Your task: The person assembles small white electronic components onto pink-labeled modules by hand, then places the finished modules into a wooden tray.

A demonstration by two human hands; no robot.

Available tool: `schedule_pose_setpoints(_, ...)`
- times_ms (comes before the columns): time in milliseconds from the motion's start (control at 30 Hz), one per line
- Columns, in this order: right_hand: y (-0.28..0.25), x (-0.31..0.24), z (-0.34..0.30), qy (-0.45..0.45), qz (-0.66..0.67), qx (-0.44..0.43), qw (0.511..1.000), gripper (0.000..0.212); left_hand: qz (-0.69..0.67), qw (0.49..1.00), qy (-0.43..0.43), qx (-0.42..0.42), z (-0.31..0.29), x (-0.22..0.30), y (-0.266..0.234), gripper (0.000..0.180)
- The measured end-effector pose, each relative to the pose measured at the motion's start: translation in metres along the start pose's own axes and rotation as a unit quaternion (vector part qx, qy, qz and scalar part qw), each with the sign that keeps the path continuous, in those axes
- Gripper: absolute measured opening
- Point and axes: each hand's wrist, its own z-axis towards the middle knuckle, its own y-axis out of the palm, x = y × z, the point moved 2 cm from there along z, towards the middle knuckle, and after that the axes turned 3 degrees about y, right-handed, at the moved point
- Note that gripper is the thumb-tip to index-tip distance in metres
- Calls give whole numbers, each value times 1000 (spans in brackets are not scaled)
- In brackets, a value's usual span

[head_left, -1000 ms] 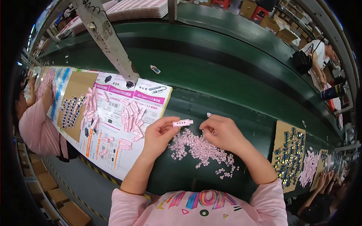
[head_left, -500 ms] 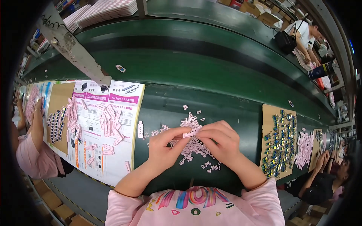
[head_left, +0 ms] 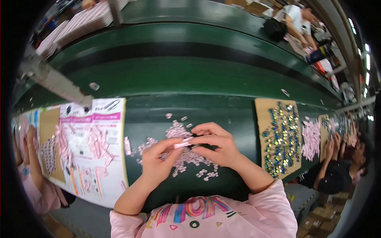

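Note:
A slim pink rectangular casing (head_left: 182,144) with small marks on its face is held level over the pile. My left hand (head_left: 159,158) pinches its left end between thumb and fingers. At its other end, the thumb and index finger of my right hand (head_left: 218,146) close on the casing; a tiny part between them cannot be made out. Below both hands spreads a heap of small pink pieces (head_left: 190,158) on the dark green table (head_left: 234,109). One longer pink casing (head_left: 127,146) lies left of the heap.
At left, printed sheets (head_left: 115,178) carry more pink casings (head_left: 99,142). A cardboard sheet (head_left: 260,105) with rows of blue and gold parts lies at right, beside another pink pile (head_left: 311,139). A metal post (head_left: 59,81) stands far left. Co-workers sit on both sides.
The view has shifted, so the table appears moved left and lower on its far side. Both hands still hold the pink casing, which is tilted a little more, with the right fingers at its end.

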Motion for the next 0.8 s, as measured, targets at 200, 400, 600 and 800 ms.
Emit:
schedule_pose_setpoints(200,-111,55,-2,65,-209,133,967,17,-16,998,-64,2,-5,-16,-7,31)
schedule_pose_setpoints(400,-216,124,-56,199,-492,135,837,23,-34,997,-64,-15,-2,-17,2,31)
schedule_pose_setpoints(600,-220,118,-47,221,-432,117,867,22,-1,996,-86,-24,-2,-18,-1,31)
schedule_pose_setpoints(800,-225,125,-41,291,-308,130,897,20,-4,998,-60,-29,-3,-14,-1,30)
